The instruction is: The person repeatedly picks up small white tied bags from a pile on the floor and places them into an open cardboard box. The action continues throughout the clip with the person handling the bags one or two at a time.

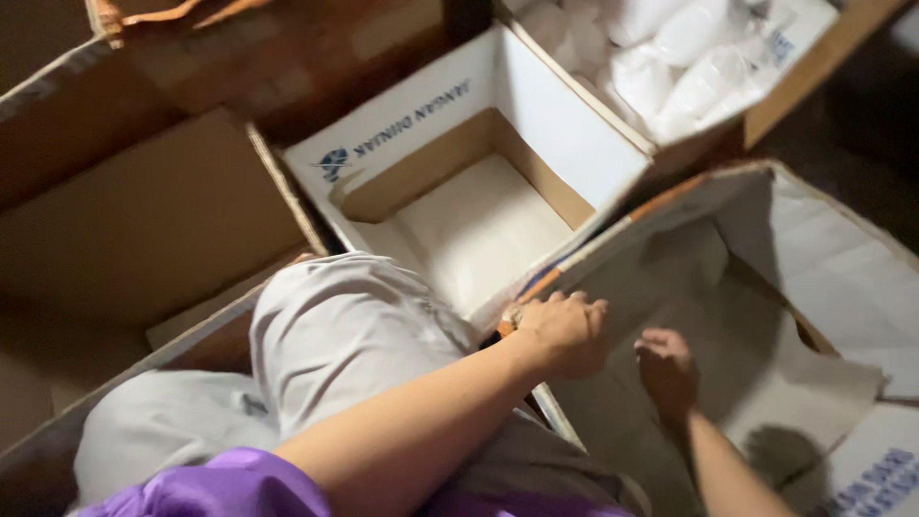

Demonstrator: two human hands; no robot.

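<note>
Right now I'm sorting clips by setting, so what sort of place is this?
Probably a packing or storage area, dimly lit. Open brown cardboard cartons crowd the floor, one white-lined empty carton stands open, and another holds clear plastic-wrapped white goods. Both hands rest on a paper-lined carton.

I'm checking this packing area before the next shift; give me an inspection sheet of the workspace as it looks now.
Surface: no table seen; open cartons crowd together on a dark floor.
Job's things: large carton lined with grey paper; the paper is creased.
Clutter: empty white-flapped box; box of clear plastic bags at top right; brown cartons on the left.
Hands: left hand rests on the large carton's near edge; right hand lies flat on the grey paper; neither holds anything.
Cables: nothing seen.
Surroundings: dim light; the person's knee in light trousers sits between the cartons.
</note>
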